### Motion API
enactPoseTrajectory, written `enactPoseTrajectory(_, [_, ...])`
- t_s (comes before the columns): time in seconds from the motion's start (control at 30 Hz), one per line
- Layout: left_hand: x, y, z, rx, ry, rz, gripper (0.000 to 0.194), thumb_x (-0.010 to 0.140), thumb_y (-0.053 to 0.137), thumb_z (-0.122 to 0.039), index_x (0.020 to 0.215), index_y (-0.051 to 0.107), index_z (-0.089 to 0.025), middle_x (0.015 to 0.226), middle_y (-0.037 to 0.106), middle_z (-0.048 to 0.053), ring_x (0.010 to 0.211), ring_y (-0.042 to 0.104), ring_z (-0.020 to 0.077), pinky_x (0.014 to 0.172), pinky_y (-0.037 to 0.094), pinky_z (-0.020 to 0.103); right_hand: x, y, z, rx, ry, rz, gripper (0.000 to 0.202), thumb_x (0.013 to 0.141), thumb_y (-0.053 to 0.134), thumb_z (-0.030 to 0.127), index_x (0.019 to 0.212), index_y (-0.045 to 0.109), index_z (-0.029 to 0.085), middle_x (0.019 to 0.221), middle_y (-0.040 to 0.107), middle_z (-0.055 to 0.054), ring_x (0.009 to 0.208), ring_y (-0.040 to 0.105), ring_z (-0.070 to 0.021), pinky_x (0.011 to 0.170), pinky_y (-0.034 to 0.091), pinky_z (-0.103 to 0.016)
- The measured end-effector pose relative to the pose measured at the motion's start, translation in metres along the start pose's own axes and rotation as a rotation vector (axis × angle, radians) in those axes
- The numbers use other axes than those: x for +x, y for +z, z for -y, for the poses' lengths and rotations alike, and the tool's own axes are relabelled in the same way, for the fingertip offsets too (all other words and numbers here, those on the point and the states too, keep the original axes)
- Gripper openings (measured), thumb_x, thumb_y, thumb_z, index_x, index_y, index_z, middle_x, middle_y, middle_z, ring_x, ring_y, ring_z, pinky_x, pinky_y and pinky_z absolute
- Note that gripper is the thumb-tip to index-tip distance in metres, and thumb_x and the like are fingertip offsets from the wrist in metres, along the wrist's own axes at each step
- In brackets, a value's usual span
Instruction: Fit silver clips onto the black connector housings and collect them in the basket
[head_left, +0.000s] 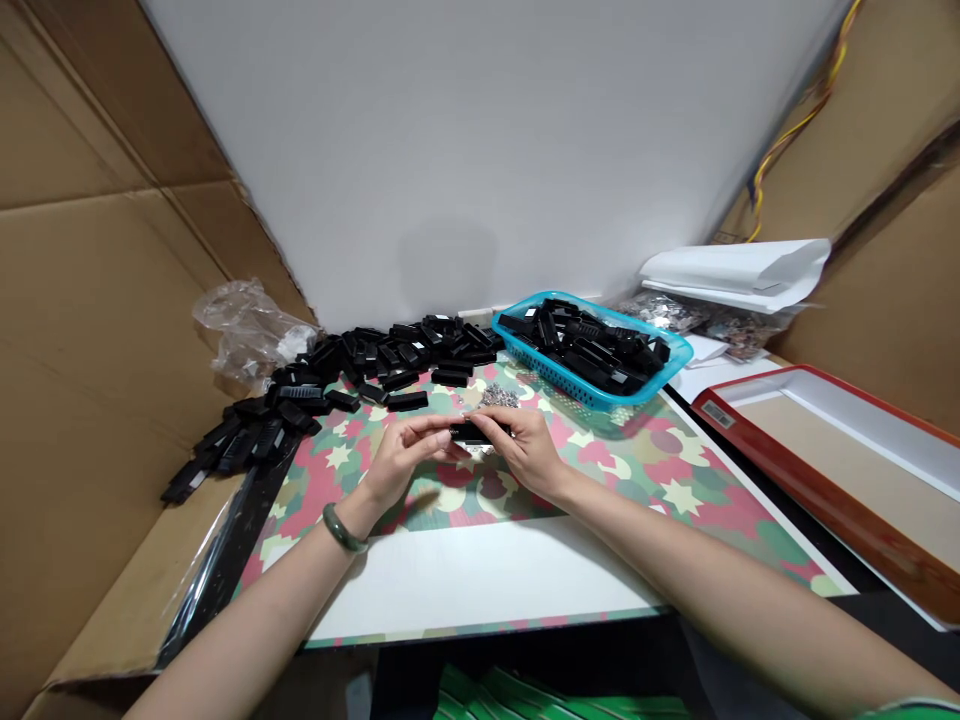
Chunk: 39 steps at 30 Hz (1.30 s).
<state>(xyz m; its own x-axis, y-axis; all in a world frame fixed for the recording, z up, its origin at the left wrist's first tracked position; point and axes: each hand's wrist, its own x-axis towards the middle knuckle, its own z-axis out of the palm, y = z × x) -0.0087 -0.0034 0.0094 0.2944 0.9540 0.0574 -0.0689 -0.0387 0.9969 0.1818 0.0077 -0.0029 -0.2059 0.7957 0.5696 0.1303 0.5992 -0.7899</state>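
Black casing [469, 433] is filling the grip; left hand [397, 458] and right hand [529, 455] are clamping its ends, likely for steadiness. Silvery bits [499, 396] are lying just beyond.

I could pass over the white near part of the desk [487, 580]; beyond the fingers [430, 443], black pieces [390, 355] block my left, the blue basket [555, 378] my right.

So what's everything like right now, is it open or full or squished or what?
Left hand, gripping a black piece
Right hand, gripping it too
Loose black pieces, piled up
Blue basket, filled with more pieces
Metal bits, heaped
Clear bag, crumpled
White paper, folded over
Red box, open
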Motion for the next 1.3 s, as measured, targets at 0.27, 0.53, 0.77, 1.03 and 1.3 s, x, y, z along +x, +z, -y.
enactPoseTrajectory(0.27, [0.002, 0.003, 0.004, -0.094, -0.098, -0.032, 0.034, 0.073, 0.078, -0.037, 0.098, 0.078, -0.014, 0.083, 0.078, 0.011, 0.075, 0.075, 0.0260, 0.073, 0.060, 0.036, -0.002, 0.000, -0.008, -0.135, -0.159, 0.001, 0.030, 0.098, 0.052, 0.034, 0.085, 0.075, 0.020, 0.076, 0.074, -0.004, 0.064, 0.066, -0.0158, 0.060, 0.047, -0.026])
enactPoseTrajectory(0.53, [0.002, 0.001, 0.004, -0.037, -0.071, -0.077, 0.036, 0.074, 0.079, -0.039, 0.101, 0.078, -0.015, 0.081, 0.078, 0.010, 0.069, 0.074, 0.0222, 0.069, 0.061, 0.034, -0.005, 0.003, -0.005, -0.118, -0.039, -0.002, 0.025, 0.098, 0.049, 0.034, 0.108, 0.067, 0.020, 0.071, 0.070, -0.001, 0.059, 0.063, -0.0150, 0.059, 0.047, -0.026])
enactPoseTrajectory(0.77, [0.002, 0.000, -0.002, 0.103, 0.039, -0.102, 0.036, 0.063, 0.087, -0.032, 0.095, 0.079, -0.018, 0.079, 0.076, 0.006, 0.070, 0.071, 0.0199, 0.069, 0.061, 0.032, -0.004, 0.001, 0.000, -0.229, -0.085, 0.024, 0.021, 0.100, 0.045, 0.028, 0.114, 0.060, 0.021, 0.078, 0.066, -0.002, 0.064, 0.061, -0.0152, 0.061, 0.046, -0.027])
enactPoseTrajectory(1.03, [0.002, 0.000, -0.003, 0.136, 0.055, -0.044, 0.033, 0.065, 0.084, -0.043, 0.089, 0.081, -0.021, 0.096, 0.078, 0.009, 0.083, 0.071, 0.0238, 0.071, 0.060, 0.034, 0.003, -0.013, 0.001, -0.377, -0.530, 0.111, 0.015, 0.093, 0.059, 0.025, 0.103, 0.070, 0.025, 0.099, 0.064, -0.009, 0.088, 0.061, -0.0200, 0.072, 0.052, -0.035])
enactPoseTrajectory(1.3, [0.001, -0.003, -0.002, 0.165, 0.068, -0.033, 0.033, 0.068, 0.082, -0.043, 0.091, 0.081, -0.020, 0.097, 0.078, 0.010, 0.086, 0.071, 0.0245, 0.076, 0.059, 0.036, 0.003, -0.013, 0.002, -0.392, -0.560, 0.166, 0.020, 0.094, 0.058, 0.027, 0.110, 0.068, 0.025, 0.105, 0.063, -0.010, 0.089, 0.061, -0.0191, 0.070, 0.054, -0.033])
